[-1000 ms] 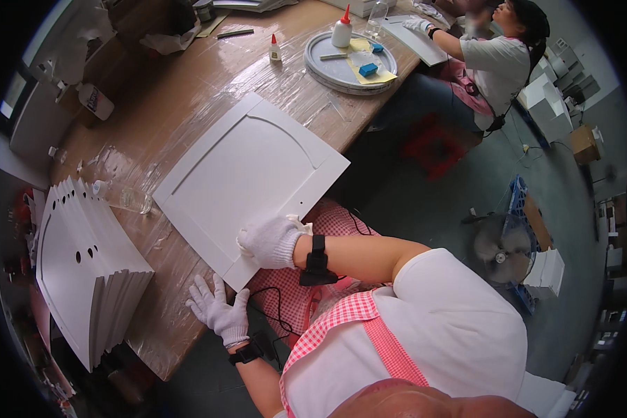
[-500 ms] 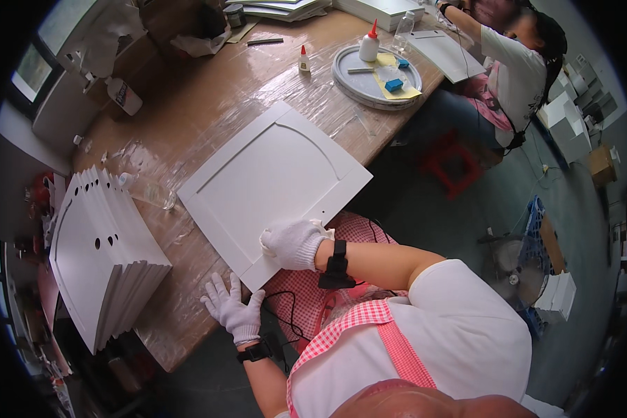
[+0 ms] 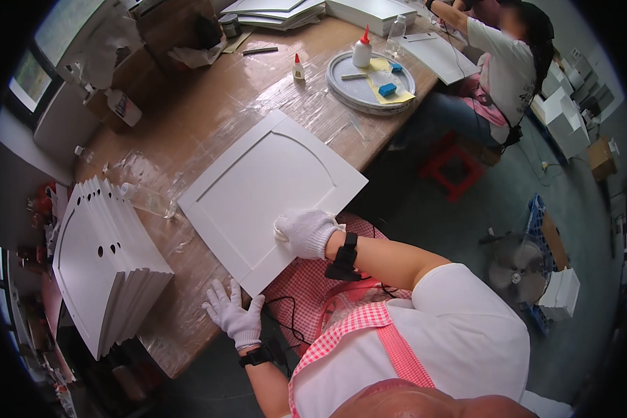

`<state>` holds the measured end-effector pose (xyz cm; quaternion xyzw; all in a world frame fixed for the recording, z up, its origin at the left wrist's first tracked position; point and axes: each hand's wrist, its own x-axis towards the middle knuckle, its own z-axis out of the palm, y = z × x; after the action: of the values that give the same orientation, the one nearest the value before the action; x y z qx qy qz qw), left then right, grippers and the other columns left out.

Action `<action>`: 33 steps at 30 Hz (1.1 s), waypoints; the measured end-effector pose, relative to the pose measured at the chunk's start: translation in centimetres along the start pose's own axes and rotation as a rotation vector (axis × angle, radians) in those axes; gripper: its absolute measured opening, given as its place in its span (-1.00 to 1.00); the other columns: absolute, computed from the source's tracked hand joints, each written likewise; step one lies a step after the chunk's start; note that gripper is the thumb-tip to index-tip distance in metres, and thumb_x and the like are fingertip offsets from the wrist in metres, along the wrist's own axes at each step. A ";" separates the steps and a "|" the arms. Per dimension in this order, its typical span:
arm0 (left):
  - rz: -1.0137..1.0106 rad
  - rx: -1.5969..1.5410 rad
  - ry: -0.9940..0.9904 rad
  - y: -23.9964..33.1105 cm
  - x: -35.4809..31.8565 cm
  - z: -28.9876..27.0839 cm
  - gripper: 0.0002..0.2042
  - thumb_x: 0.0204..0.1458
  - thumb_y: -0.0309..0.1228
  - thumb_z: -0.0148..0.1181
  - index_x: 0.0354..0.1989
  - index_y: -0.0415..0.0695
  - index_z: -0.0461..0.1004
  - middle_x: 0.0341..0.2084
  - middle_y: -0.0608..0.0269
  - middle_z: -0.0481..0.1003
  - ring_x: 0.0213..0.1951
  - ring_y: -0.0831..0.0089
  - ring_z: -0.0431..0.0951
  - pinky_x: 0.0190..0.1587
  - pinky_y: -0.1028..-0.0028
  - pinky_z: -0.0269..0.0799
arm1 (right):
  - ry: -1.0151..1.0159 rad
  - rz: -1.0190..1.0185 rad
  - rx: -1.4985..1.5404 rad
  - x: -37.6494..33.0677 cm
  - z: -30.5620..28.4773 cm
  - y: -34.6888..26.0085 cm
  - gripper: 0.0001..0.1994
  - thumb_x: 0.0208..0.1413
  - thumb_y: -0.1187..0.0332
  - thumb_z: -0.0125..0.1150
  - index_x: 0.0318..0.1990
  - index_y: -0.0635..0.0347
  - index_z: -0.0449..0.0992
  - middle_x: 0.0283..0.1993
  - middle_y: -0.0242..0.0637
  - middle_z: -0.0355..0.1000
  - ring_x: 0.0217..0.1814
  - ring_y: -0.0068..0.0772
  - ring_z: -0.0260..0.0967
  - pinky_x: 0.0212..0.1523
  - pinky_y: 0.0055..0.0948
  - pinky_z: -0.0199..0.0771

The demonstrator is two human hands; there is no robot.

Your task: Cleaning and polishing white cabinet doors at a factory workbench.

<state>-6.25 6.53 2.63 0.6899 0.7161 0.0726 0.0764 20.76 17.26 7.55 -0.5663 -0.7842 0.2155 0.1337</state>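
A white panel (image 3: 265, 191) with a recessed centre and a curved groove at its far side lies slanted on the table in front of me. My right hand (image 3: 308, 233), in a white knitted glove, is closed on a white cloth (image 3: 281, 228) and presses it on the panel's near right edge. Only bits of the cloth show beside the fingers. My left hand (image 3: 235, 317), gloved too, has its fingers spread at the table's edge, close to the panel's near corner, and holds nothing.
A stack of white panels (image 3: 111, 265) stands at left beside a clear bottle (image 3: 148, 200). Farther off are a small glue bottle (image 3: 298, 68) and a round grey turntable (image 3: 338, 87) with a larger red-tipped bottle (image 3: 361, 50). A co-worker (image 3: 505, 70) sits at far right near a red stool (image 3: 453, 166).
My right hand with the cloth has slid a little right and away along the panel's near right edge. My left hand keeps nearly the same place, fingers still spread.
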 end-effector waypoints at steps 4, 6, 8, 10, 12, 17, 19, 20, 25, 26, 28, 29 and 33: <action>0.020 -0.013 0.011 0.4 0.6 0.0 -0.17 -0.14 0.18 0.42 0.35 0.09 0.45 0.52 0.04 0.08 0.54 0.01 -0.05 0.55 -0.02 -0.38 | -0.042 -0.059 -0.085 1.9 2.2 -3.5 -0.79 0.02 0.31 0.24 -0.25 0.21 0.66 -0.24 0.01 0.61 -0.16 0.08 0.62 -0.16 -0.05 0.64; 0.031 -0.014 0.003 0.4 0.6 0.0 -0.18 -0.14 0.18 0.42 0.34 0.09 0.45 0.52 0.04 0.09 0.54 0.01 -0.05 0.55 -0.02 -0.38 | -0.096 -0.112 -0.083 1.9 3.8 -5.2 -0.78 0.03 0.31 0.23 -0.22 0.21 0.63 -0.22 -0.02 0.60 -0.13 0.09 0.62 -0.14 -0.03 0.63; 0.004 -0.016 -0.031 0.4 0.8 -0.1 -0.18 -0.14 0.17 0.42 0.34 0.09 0.46 0.52 0.04 0.09 0.54 0.01 -0.04 0.55 -0.01 -0.38 | -0.162 -0.211 -0.097 1.7 3.9 -6.3 -0.77 0.01 0.32 0.25 -0.19 0.20 0.65 -0.20 -0.01 0.61 -0.11 0.10 0.62 -0.13 -0.03 0.64; 0.004 -0.020 -0.029 0.4 0.5 -0.3 -0.19 -0.12 0.14 0.42 0.35 0.08 0.45 0.52 0.07 0.09 0.54 0.03 -0.04 0.56 0.02 -0.38 | -0.145 -0.143 -0.043 0.9 2.3 -5.2 -0.78 0.00 0.34 0.25 -0.21 0.19 0.65 -0.20 -0.02 0.61 -0.11 0.09 0.62 -0.13 -0.03 0.63; -0.002 -0.026 -0.027 0.2 0.2 -0.5 -0.21 -0.11 0.12 0.42 0.35 0.08 0.45 0.53 0.11 0.09 0.54 0.05 -0.04 0.56 0.05 -0.39 | -0.090 -0.054 0.068 0.3 0.4 -2.7 -0.83 -0.02 0.39 0.23 -0.26 0.16 0.63 -0.18 -0.03 0.61 -0.11 0.07 0.61 -0.12 -0.03 0.61; -0.006 -0.001 -0.013 0.5 0.3 -0.4 -0.18 -0.09 0.18 0.39 0.37 0.08 0.43 0.53 0.11 0.08 0.55 0.04 -0.06 0.56 0.03 -0.39 | -0.077 0.026 -0.037 0.7 -1.2 -0.4 -0.85 -0.02 0.39 0.22 -0.28 0.17 0.62 -0.20 -0.05 0.60 -0.12 0.07 0.61 -0.13 -0.04 0.61; -0.002 0.000 -0.023 0.7 0.5 -0.4 -0.18 -0.09 0.17 0.39 0.37 0.08 0.42 0.53 0.11 0.08 0.55 0.04 -0.06 0.56 0.04 -0.39 | -0.073 0.002 -0.104 1.7 0.3 -2.1 -0.85 -0.01 0.38 0.23 -0.28 0.19 0.62 -0.23 -0.05 0.60 -0.13 0.05 0.61 -0.13 -0.06 0.63; -0.003 0.002 -0.032 0.8 0.7 -0.4 -0.18 -0.08 0.17 0.39 0.38 0.08 0.42 0.53 0.11 0.08 0.55 0.04 -0.06 0.56 0.04 -0.39 | -0.032 -0.050 -0.102 2.1 2.2 -2.3 -0.83 0.00 0.36 0.24 -0.26 0.20 0.62 -0.21 -0.04 0.60 -0.14 0.04 0.62 -0.13 -0.07 0.64; -0.014 0.004 -0.051 0.4 0.5 -0.6 -0.19 -0.09 0.14 0.40 0.38 0.08 0.42 0.54 0.11 0.06 0.55 0.04 -0.06 0.56 0.04 -0.39 | -0.096 -0.111 0.008 0.8 1.1 -2.9 -0.80 -0.03 0.41 0.25 -0.20 0.20 0.60 -0.20 -0.04 0.59 -0.13 0.05 0.61 -0.13 -0.07 0.63; -0.017 0.001 -0.052 0.3 0.4 -0.6 -0.19 -0.09 0.13 0.40 0.37 0.08 0.42 0.54 0.11 0.06 0.55 0.04 -0.06 0.56 0.04 -0.39 | -0.075 -0.064 0.038 0.3 -0.4 -2.5 -0.80 -0.04 0.39 0.27 -0.23 0.20 0.64 -0.20 -0.01 0.60 -0.14 0.07 0.62 -0.13 -0.09 0.63; -0.023 0.002 -0.041 0.3 0.2 -0.6 -0.19 -0.10 0.13 0.42 0.37 0.08 0.42 0.54 0.11 0.06 0.55 0.04 -0.06 0.56 0.04 -0.38 | -0.163 0.022 0.040 0.4 -3.7 -1.5 -0.80 -0.05 0.37 0.28 -0.26 0.22 0.68 -0.23 0.03 0.62 -0.14 0.07 0.62 -0.14 -0.10 0.63; -0.025 0.003 -0.032 0.4 0.2 -0.6 -0.19 -0.11 0.12 0.43 0.37 0.08 0.43 0.54 0.10 0.06 0.55 0.03 -0.06 0.56 0.04 -0.38 | -0.164 0.021 0.038 0.7 -3.2 -1.3 -0.80 -0.05 0.37 0.28 -0.26 0.22 0.68 -0.23 0.03 0.62 -0.14 0.07 0.62 -0.14 -0.10 0.63; -0.029 0.002 -0.027 0.6 0.4 -0.5 -0.19 -0.12 0.10 0.45 0.37 0.09 0.43 0.54 0.10 0.06 0.55 0.04 -0.06 0.56 0.04 -0.38 | -0.012 -0.031 -0.057 1.5 1.9 -2.0 -0.82 0.03 0.37 0.20 -0.24 0.21 0.62 -0.22 -0.02 0.60 -0.13 0.04 0.62 -0.13 -0.06 0.63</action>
<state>-5.74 6.93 3.22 0.6803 0.7252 0.0615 0.0864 17.79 17.83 6.82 -0.5562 -0.7996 0.1943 0.1164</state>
